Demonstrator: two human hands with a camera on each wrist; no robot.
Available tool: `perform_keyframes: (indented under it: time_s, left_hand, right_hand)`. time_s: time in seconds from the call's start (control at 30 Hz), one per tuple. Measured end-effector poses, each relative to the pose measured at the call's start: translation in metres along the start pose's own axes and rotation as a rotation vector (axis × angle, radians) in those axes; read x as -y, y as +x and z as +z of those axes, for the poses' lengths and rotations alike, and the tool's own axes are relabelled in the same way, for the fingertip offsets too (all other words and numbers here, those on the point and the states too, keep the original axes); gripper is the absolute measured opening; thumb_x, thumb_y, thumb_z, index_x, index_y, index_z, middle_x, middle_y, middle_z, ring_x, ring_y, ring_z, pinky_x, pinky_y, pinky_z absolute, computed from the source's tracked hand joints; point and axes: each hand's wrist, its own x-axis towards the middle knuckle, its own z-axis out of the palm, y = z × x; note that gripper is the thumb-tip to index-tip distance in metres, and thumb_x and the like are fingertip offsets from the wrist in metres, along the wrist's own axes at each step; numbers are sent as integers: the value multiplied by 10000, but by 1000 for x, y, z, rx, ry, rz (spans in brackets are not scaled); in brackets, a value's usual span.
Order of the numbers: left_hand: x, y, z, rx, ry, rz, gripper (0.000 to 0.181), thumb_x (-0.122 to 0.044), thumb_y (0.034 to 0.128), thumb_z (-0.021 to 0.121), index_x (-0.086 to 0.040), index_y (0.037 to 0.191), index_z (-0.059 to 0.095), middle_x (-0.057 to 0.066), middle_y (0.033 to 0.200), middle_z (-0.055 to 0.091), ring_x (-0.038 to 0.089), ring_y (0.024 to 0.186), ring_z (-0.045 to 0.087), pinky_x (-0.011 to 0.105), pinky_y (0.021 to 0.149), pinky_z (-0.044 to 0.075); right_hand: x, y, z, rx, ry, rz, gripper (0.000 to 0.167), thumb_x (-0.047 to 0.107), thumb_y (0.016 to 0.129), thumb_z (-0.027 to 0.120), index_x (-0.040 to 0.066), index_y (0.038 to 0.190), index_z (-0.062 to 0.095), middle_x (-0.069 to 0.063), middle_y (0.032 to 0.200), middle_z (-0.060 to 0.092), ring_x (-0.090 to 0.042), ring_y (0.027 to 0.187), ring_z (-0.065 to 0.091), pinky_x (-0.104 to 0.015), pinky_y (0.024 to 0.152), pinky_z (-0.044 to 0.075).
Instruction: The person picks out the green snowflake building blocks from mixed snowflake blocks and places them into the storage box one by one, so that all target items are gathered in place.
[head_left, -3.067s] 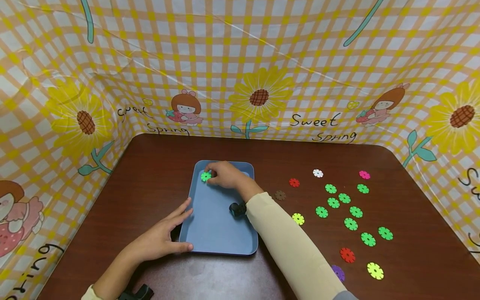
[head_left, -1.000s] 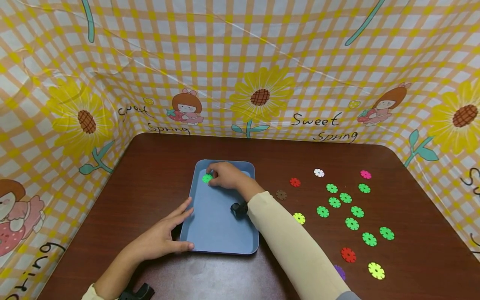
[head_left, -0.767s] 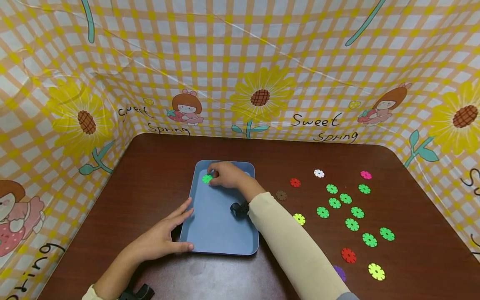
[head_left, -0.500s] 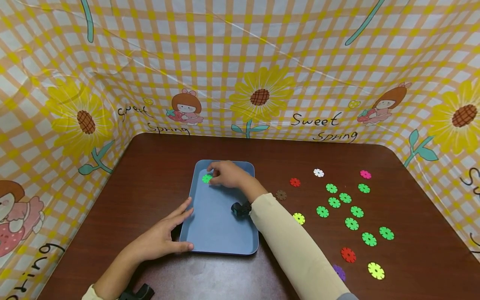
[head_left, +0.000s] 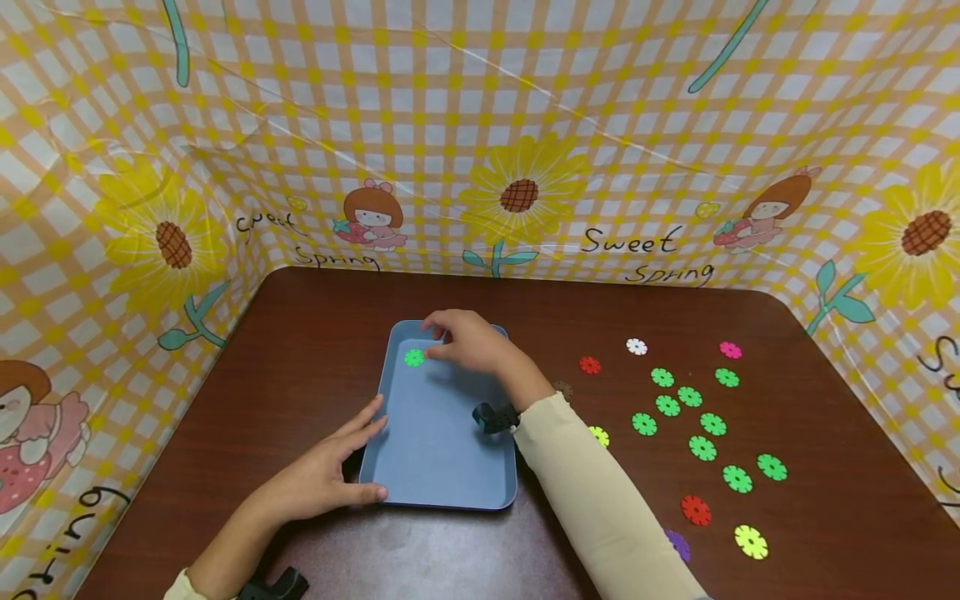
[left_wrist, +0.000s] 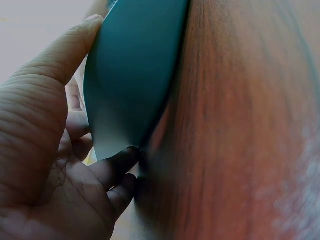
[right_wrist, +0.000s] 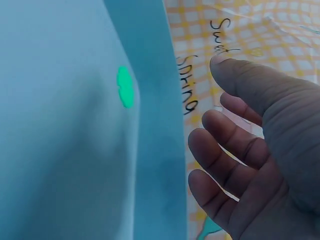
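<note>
A green notched disc (head_left: 414,357) lies flat near the back left corner inside the blue tray (head_left: 435,450). Just right of that disc, my right hand (head_left: 472,343) hovers over the tray with fingers parted and nothing in them. The right wrist view shows the same green disc (right_wrist: 125,87) on the tray floor, apart from the right hand (right_wrist: 250,145). My left hand (head_left: 318,479) rests with spread fingers against the tray's left side. In the left wrist view, the left hand (left_wrist: 60,165) touches the tray's side (left_wrist: 135,65) with thumb and fingers.
Right of the tray, several loose green discs (head_left: 702,448) lie scattered on the brown table (head_left: 315,333). Among them are a white disc (head_left: 636,347), a pink disc (head_left: 730,350), a purple disc (head_left: 677,546), red ones (head_left: 696,510) and yellow ones (head_left: 751,542). A patterned cloth (head_left: 420,108) surrounds the table.
My right hand has let go of the green disc and moved up and to the right, its fingers parting. The disc stays on the tray. The left hand has not moved.
</note>
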Motion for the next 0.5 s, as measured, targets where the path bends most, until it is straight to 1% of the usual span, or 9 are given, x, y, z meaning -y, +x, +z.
perform_keyframes:
  time_s: [0.13,0.37,0.5]
  left_hand:
    - [0,0,1,1,-7,-5,979,-424,811,817,-25,1547,310,-13,1665,64,244,1493,132,573,1099,277]
    - [1,0,1,-9,5,1,972,-416,810,821,-25,1544,318,-14,1664,78,237,1491,140,571,1100,278]
    - [1,1,1,-10,8,4,972,-406,808,825,-20,1543,319,-8,1664,81,236,1491,140,569,1101,275]
  right_hand:
    - [3,-8,-7,-25,4,-6,402,197,914,742,36,1269,639,-117,1089,658,-190,930,575,-328,802,485]
    - [4,-28,-22,-76,22,-13,364,190,924,730,66,1254,639,-132,1082,647,-203,910,569,-336,771,480]
    - [4,-41,-29,-105,24,-37,356,197,920,735,84,1245,643,-64,1044,636,-216,938,577,-335,763,482]
